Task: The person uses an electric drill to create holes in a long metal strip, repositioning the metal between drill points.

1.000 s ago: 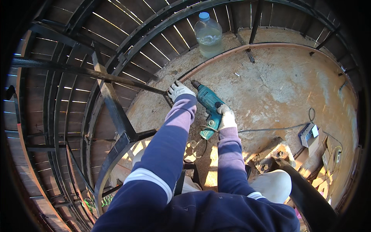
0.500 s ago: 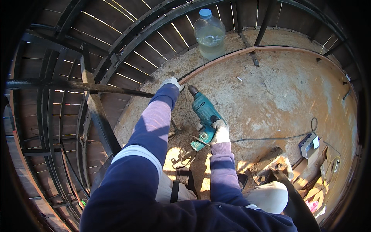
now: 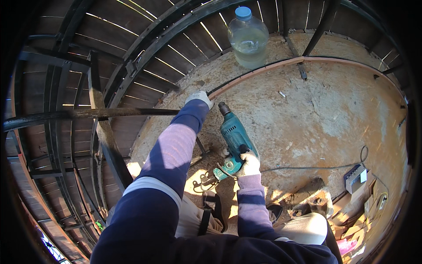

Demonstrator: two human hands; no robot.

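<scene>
My right hand (image 3: 249,164), in a pale work glove, is wrapped around the rear of a teal power drill (image 3: 238,134). The drill's chuck points away from me and to the left, a short gap from my other hand. My left hand (image 3: 200,97), gloved too, is closed at the near end of a long curved metal strip (image 3: 259,69), dark along the top and reddish-brown on its side. My own sleeve and the glove hide most of those left fingers. Whether a bit sits in the chuck is too small to tell.
A large clear bottle (image 3: 249,42) with a blue cap stands beyond the strip. Black metal framing (image 3: 110,145) fills the left side. The drill's cable (image 3: 303,167) runs right across the stained floor, towards a small box (image 3: 355,178) and cardboard scraps (image 3: 362,215).
The head view has shifted a little, so the bottle and strip sit further right. The drill is tilted slightly more upright; both hands keep their hold.
</scene>
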